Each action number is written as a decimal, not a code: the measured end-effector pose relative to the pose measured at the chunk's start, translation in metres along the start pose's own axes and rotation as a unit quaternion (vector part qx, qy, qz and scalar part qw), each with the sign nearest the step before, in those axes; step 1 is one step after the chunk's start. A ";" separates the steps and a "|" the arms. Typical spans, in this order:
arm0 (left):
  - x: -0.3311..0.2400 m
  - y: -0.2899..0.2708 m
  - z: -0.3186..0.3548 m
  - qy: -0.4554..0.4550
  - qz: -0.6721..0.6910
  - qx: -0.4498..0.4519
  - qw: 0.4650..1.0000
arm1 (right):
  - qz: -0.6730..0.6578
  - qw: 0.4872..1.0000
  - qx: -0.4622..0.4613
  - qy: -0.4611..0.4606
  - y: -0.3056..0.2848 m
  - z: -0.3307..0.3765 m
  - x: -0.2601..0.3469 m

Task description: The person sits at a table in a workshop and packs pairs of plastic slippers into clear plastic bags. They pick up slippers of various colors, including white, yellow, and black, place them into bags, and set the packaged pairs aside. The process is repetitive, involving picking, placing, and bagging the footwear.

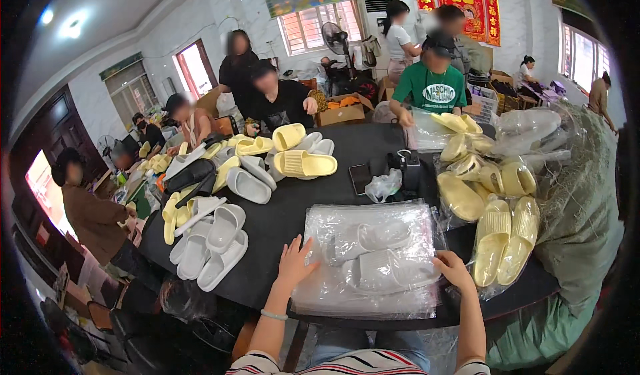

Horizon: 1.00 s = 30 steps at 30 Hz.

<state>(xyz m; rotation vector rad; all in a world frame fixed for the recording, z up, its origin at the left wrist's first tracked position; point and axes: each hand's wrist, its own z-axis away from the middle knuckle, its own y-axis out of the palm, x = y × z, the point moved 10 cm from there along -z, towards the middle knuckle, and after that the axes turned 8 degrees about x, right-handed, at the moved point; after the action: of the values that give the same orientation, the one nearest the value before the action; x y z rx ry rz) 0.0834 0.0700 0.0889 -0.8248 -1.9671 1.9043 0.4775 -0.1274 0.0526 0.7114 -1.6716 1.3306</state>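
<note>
Two pale grey slippers [383, 272] lie side by side in a wrinkled clear plastic bag [421, 238], on an uneven stack of flat transparent bags [320, 295] by the near edge of the desk [320, 192].

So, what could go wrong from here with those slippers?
The clear bags piled under the bagged grey pair look slick and could slide. The nearest bagged yellow pair lies close to the edge of the table, so the right hand beside it might nudge it off.
</note>
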 end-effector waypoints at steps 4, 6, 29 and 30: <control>-0.014 0.033 -0.009 0.099 0.039 0.007 0.994 | 0.109 0.987 0.036 -0.114 0.005 -0.005 0.035; -0.018 0.041 -0.008 0.094 0.076 0.002 0.993 | 0.043 0.990 0.074 -0.111 0.013 -0.007 0.037; -0.046 0.024 0.015 0.151 0.076 -0.036 0.985 | -0.598 0.659 0.318 -0.327 0.037 -0.066 0.290; -0.043 0.023 0.017 0.141 0.065 -0.048 0.987 | -0.584 0.683 0.298 -0.321 0.037 -0.064 0.285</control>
<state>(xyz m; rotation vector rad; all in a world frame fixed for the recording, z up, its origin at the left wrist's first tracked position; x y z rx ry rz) 0.1127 0.0308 0.0728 -1.2056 -1.8823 1.6594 0.3306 -0.0340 0.2896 2.3455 -0.7152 0.5849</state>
